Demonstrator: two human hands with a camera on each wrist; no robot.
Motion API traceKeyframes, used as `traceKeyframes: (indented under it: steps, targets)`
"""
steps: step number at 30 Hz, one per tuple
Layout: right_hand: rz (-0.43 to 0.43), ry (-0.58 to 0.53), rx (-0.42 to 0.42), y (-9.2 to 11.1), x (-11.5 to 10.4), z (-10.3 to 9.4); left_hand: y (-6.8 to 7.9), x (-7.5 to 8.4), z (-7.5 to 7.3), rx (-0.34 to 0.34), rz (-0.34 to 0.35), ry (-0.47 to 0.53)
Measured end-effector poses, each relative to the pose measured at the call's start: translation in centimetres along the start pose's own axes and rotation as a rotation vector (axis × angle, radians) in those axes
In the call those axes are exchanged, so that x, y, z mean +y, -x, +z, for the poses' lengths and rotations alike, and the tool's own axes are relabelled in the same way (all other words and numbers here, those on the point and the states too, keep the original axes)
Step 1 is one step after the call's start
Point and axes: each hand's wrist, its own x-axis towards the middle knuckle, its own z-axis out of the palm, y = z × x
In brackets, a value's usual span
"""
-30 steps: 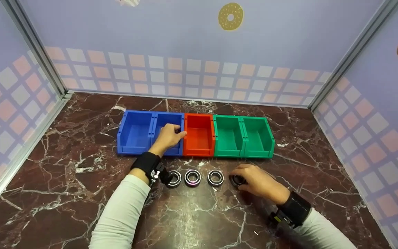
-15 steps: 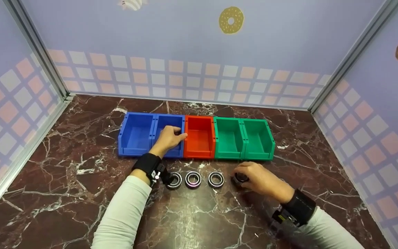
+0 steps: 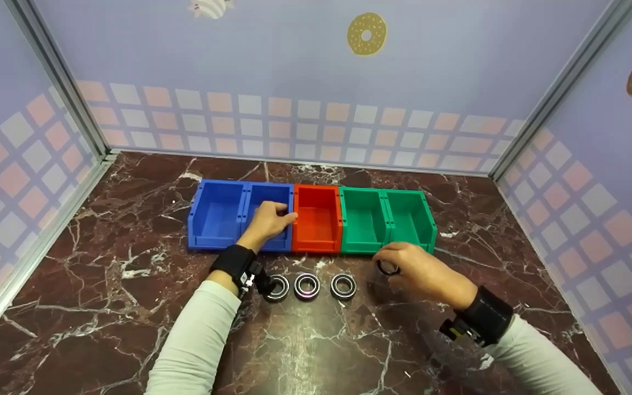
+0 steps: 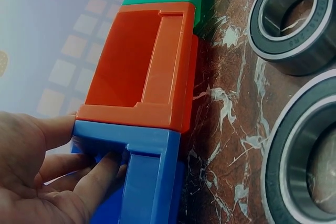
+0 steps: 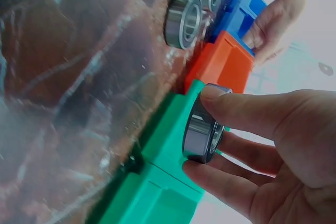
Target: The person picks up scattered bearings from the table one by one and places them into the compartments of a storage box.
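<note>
My left hand (image 3: pixel 266 222) grips the side wall of the right-hand blue bin (image 4: pixel 143 187), fingers inside it and thumb at the seam with the red bin (image 3: pixel 316 222). My right hand (image 3: pixel 424 272) pinches a ball bearing (image 5: pixel 197 135) between thumb and fingers. In the right wrist view this bearing is tilted on edge and overlaps the green bins (image 5: pixel 165 135). The head view shows it just in front of them. Another three bearings lie flat in a row on the table: left (image 3: pixel 286 286), middle (image 3: pixel 306 297) and right (image 3: pixel 343 297).
A second blue bin (image 3: pixel 218 211) stands at the left end of the joined row, and two green bins (image 3: pixel 364 219) form its right end. The row sits on a dark red marbled tabletop (image 3: pixel 316 351). Patterned panels (image 3: pixel 294 55) enclose the back and sides.
My right hand has lifted the bearing off the table and moved it slightly right and toward the green bins. The left hand has kept its hold on the blue bin.
</note>
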Motion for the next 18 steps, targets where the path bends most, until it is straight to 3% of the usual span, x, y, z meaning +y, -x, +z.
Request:
traceKeyframes:
  steps: [5, 9, 18]
  targets:
    - [0.003, 0.017, -0.009, -0.4, 0.1, -1.4, -0.2, -0.1, 0.1, -0.015, -0.037, 0.016]
    - [-0.004, 0.048, -0.024, -0.8, 0.4, -2.3, -0.2, -0.2, 0.0, -0.019, -0.028, 0.008]
    - [0.073, 0.016, -0.030, -1.5, 1.2, -3.9, -0.2, -0.2, -0.1, -0.016, -0.013, -0.009]
